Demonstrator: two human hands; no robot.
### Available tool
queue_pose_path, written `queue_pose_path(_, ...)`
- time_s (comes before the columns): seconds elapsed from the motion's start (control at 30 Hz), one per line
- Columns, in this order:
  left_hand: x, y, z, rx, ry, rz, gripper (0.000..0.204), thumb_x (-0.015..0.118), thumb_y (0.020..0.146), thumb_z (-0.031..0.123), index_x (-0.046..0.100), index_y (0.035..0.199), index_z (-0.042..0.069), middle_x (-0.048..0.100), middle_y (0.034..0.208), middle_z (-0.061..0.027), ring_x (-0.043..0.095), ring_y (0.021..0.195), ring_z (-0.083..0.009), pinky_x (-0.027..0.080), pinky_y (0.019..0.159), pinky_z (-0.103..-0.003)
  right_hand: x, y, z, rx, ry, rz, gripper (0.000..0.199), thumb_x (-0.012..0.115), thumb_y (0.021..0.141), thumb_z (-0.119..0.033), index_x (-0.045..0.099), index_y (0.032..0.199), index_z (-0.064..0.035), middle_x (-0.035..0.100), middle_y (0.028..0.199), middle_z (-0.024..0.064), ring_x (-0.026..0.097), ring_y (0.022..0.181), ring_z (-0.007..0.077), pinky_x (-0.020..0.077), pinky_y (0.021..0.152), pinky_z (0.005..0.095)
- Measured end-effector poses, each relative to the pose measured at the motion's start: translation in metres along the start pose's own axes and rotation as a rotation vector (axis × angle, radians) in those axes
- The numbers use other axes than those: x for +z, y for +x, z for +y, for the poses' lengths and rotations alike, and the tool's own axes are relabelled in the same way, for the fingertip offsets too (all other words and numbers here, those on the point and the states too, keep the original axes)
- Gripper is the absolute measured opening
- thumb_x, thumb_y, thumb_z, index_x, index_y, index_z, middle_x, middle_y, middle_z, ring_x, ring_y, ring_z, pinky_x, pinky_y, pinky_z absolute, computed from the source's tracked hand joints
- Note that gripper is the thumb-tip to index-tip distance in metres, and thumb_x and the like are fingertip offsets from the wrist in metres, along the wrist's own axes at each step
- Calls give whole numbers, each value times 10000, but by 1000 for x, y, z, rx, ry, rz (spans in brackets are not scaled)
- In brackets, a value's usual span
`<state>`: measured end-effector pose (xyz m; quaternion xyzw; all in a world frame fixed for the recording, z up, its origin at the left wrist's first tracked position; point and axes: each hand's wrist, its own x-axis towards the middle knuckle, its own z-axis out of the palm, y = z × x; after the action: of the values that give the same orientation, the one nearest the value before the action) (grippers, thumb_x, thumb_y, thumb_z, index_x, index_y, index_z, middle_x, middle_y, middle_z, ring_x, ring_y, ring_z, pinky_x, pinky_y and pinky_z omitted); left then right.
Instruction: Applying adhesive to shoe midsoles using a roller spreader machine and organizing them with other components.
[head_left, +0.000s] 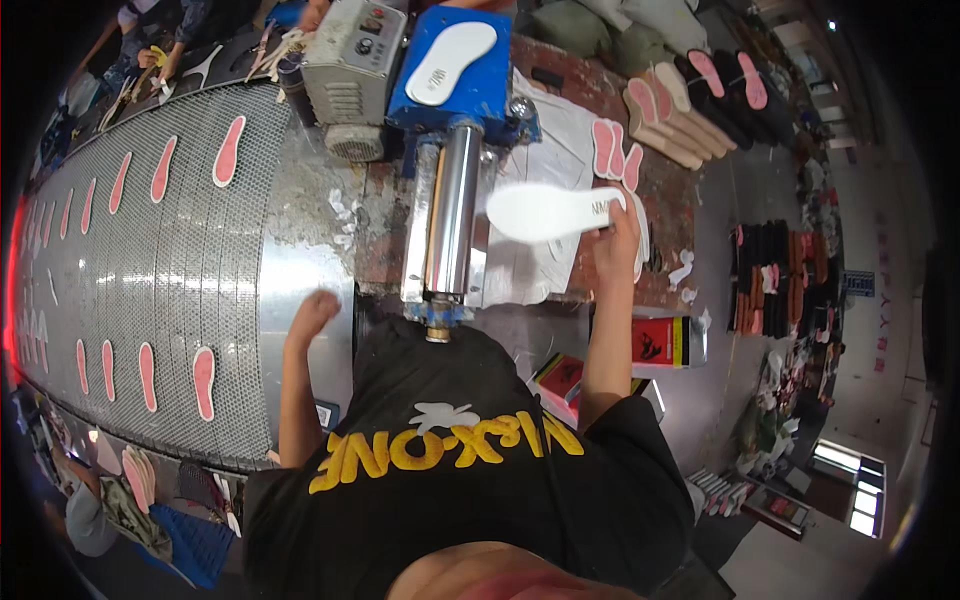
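Filling the bottom of the view: a black T-shirt [460, 480] with yellow lettering, both bare forearms rising out of it.

Pinching the heel end of a white insole [545, 212] with the right hand [617, 240], fingers clamped on it, holding it flat just right of the shiny metal roller [452, 210] and above the white paper [545, 150] spread over the worn red desk [665, 195]. Pointing the insole's toe toward the roller, not quite touching it as far as can be told.

Resting the left hand [313, 312] loosely curled at the bare metal edge of the conveyor, holding nothing; fingers partly together, exact state hard to tell.

Lying on the blue machine housing [455, 75] behind the roller: a second white insole [450, 62]. Sitting beside it to the left: a grey motor box [345, 65].

Lying just beyond the right hand: a few pink insoles [612, 150], and further back, rows of pink-topped stacks [665, 110] along the desk.

Stretching out to the left: a wide mesh conveyor belt [160, 260] carrying pink insoles [228, 150] in spaced rows along both edges.

Working at the far end of the belt: another person's hands [155, 60]. Sitting low at the right, beside the desk: a red and black box [658, 340].
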<state>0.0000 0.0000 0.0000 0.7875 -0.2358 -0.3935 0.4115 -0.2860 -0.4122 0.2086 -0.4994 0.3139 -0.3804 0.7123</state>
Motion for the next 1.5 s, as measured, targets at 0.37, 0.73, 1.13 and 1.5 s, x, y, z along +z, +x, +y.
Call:
queue_pose_path(0.37, 24, 28, 242, 676, 317, -305, 783, 714, 667, 125, 343, 1354, 60, 367, 1383, -133, 343, 1284, -301, 277, 1061, -379, 29, -51, 98, 84, -24, 410, 210, 474, 913, -147, 482, 1103, -58, 533, 755, 50, 470, 519, 105, 352, 379, 237)
queue_pose_path(0.73, -9, 29, 222, 849, 791, -55, 769, 761, 602, 139, 412, 1285, 79, 454, 1284, -102, 403, 1202, -294, 348, 981, -411, 44, -78, 98, -6, -562, -168, 304, 459, 939, -196, 525, 1181, -24, 431, 602, -14, 403, 550, 57, 348, 527, 211)
queue_pose_path(1.13, -63, 1, 83, 229, -829, -363, 833, 712, 719, 324, 285, 1390, 76, 431, 1324, -138, 499, 1114, -275, 426, 935, -392, -95, -139, 200, 526, -489, 210, 179, 524, 888, -209, 600, 900, -47, 502, 575, 15, 441, 422, 91, 323, 357, 233)
queue_pose_path(1.5, -117, -30, -23, 166, -1451, -62, 714, 233, 879, 643, 338, 1359, 124, 471, 1289, -168, 559, 814, -216, 471, 700, -315, -132, -206, 233, 762, -842, -269, 198, 489, 886, -176, 607, 804, -39, 516, 548, 17, 459, 413, 104, 336, 372, 253)
